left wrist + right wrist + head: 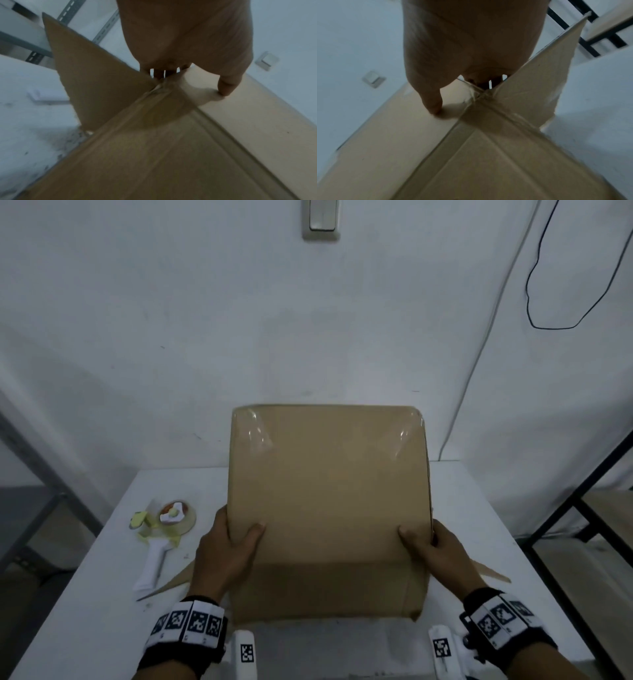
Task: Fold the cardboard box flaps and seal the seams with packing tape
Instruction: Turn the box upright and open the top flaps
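Observation:
A brown cardboard box (325, 491) stands on the white table (102, 628), its broad face tipped toward me. Clear tape shines on its two far corners. My left hand (236, 539) grips the left edge, thumb on the face and fingers behind. On the right edge my right hand (424, 542) grips the same way. Open flaps stick out low on the left (174, 582) and right (493, 573). In the left wrist view the left hand's thumb (226, 86) presses the box (171, 162) beside a flap (89, 75). The right wrist view shows the right hand's thumb (433, 100) on the box (471, 162), with a flap (539, 86) beside it.
A tape dispenser (161, 529) with a white handle lies on the table left of the box. The white wall stands close behind, with a switch (321, 217) and a hanging black cable (534, 302). Grey shelving (30, 460) is at the left, a black-framed table (582, 508) at the right.

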